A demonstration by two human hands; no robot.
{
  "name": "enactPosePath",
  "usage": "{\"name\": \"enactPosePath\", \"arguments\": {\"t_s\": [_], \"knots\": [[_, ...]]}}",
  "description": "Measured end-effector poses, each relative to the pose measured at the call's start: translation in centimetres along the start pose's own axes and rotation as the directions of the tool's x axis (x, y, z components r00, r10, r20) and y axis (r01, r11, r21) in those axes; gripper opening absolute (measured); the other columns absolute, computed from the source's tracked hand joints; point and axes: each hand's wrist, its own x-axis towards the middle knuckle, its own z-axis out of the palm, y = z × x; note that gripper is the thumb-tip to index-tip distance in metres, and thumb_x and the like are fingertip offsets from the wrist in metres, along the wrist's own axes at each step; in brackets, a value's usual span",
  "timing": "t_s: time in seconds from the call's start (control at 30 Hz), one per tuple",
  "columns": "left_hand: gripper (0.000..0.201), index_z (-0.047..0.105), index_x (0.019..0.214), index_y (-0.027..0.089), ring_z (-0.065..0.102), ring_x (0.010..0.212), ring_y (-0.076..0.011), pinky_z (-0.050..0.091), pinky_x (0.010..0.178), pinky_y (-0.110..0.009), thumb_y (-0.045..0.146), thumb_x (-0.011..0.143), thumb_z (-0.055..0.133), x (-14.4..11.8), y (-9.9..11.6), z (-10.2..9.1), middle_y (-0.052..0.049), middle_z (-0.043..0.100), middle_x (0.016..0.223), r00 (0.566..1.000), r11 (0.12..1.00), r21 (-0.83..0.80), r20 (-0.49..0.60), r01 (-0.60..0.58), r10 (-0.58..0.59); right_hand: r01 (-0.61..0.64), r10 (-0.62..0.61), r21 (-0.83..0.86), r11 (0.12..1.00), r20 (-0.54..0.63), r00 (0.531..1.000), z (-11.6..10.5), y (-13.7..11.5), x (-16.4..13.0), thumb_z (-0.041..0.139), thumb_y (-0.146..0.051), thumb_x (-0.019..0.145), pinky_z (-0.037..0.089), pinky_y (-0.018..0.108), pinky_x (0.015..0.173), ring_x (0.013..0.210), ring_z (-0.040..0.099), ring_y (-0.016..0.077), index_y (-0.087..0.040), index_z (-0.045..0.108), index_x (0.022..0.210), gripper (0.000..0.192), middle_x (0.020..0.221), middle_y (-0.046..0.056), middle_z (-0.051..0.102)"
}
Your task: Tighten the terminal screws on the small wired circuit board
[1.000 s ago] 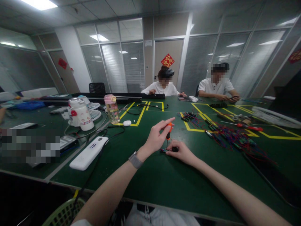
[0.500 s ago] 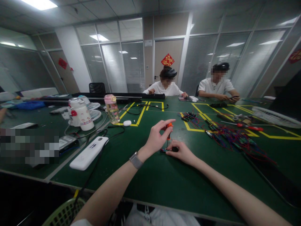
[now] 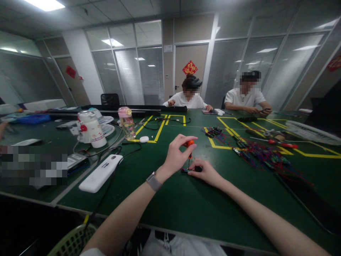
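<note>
Screwdriver (image 3: 190, 149), orange-handled, standing upright on table (image 3: 186, 209) centre, tip down on small dark part (image 3: 189, 170). My left hand (image 3: 176, 156) pinching its handle top with fingertips. My right hand (image 3: 205, 171) pressing down on part, holding it against green surface. White power bank (image 3: 100, 173) lying left. Tangle of red-blue wires (image 3: 262, 156) spreading right. Pink-capped bottle (image 3: 126, 123) standing beyond. Two people sitting at far edge.
</note>
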Motion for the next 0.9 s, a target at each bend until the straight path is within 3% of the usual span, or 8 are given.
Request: {"name": "enactPosePath", "arguments": {"t_s": [0.07, 0.23, 0.33, 0.5, 0.7, 0.9], "knots": [[0.018, 0.070, 0.102, 0.021, 0.058, 0.082, -0.0144, 0.049, 0.075, -0.026, 0.025, 0.086, 0.063, 0.02, 0.06, -0.04, -0.003, 0.058, 0.089, 1.000, 1.000, 0.022, -0.020, 0.010, -0.010, 0.000, 0.000, 0.000, 1.000, 0.001, 1.000, 0.00, -0.03, -0.01, 0.073, -0.027, 0.073, 0.044, 0.031, 0.070, 0.075, 0.059, 0.0193, -0.018, 0.071, 0.075, 0.009, 0.077, 0.004, 0.066], [0.032, 0.061, 0.122, 0.024, 0.060, 0.101, -0.0165, 0.046, 0.092, -0.031, 0.020, 0.097, 0.041, -0.03, 0.02, 0.00, -0.006, 0.062, 0.111, 0.998, 0.993, -0.114, 0.059, 0.042, -0.035, 0.010, -0.010, 0.014, 1.000, -0.003, 1.000, -0.08, -0.07, -0.01, 0.073, -0.031, 0.074, 0.045, 0.032, 0.071, 0.076, 0.059, 0.0198, -0.018, 0.071, 0.075, 0.012, 0.075, 0.003, 0.066], [0.029, 0.063, 0.119, 0.023, 0.062, 0.096, -0.0162, 0.050, 0.085, -0.029, 0.021, 0.095, 0.046, -0.02, -0.06, 0.11, -0.006, 0.064, 0.107, 0.996, 0.980, -0.181, 0.065, 0.077, -0.067, 0.004, -0.004, 0.015, 1.000, 0.000, 1.000, -0.13, -0.06, -0.01, 0.072, -0.033, 0.075, 0.045, 0.032, 0.072, 0.075, 0.059, 0.0197, -0.019, 0.072, 0.076, 0.014, 0.076, 0.004, 0.067], [0.019, 0.070, 0.103, 0.020, 0.060, 0.083, -0.0140, 0.052, 0.074, -0.025, 0.025, 0.087, 0.061, 0.05, -0.21, 0.14, -0.004, 0.060, 0.094, 0.997, 0.992, -0.101, -0.026, 0.075, -0.078, 0.007, -0.007, 0.016, 1.000, 0.007, 1.000, -0.19, -0.08, -0.04, 0.072, -0.034, 0.075, 0.045, 0.031, 0.072, 0.076, 0.059, 0.0196, -0.018, 0.072, 0.076, 0.015, 0.078, 0.004, 0.067], [0.029, 0.064, 0.118, 0.022, 0.061, 0.102, -0.0177, 0.050, 0.088, -0.030, 0.022, 0.096, 0.045, -0.02, -0.08, 0.15, -0.007, 0.063, 0.113, 0.998, 0.981, -0.183, 0.028, 0.068, -0.064, 0.010, -0.010, 0.008, 1.000, 0.004, 1.000, -0.12, 0.08, 0.02, 0.073, -0.030, 0.074, 0.046, 0.033, 0.075, 0.077, 0.060, 0.0202, -0.018, 0.071, 0.075, 0.012, 0.078, 0.004, 0.068], [0.014, 0.071, 0.097, 0.020, 0.060, 0.083, -0.0146, 0.051, 0.074, -0.026, 0.024, 0.087, 0.061, -0.02, 0.01, 0.08, -0.004, 0.061, 0.092, 0.996, 0.996, -0.070, -0.078, 0.046, -0.052, 0.011, -0.011, 0.004, 1.000, -0.004, 1.000, -0.06, 0.01, -0.03, 0.073, -0.028, 0.074, 0.045, 0.032, 0.071, 0.076, 0.060, 0.0198, -0.018, 0.071, 0.075, 0.010, 0.077, 0.004, 0.067]]}}
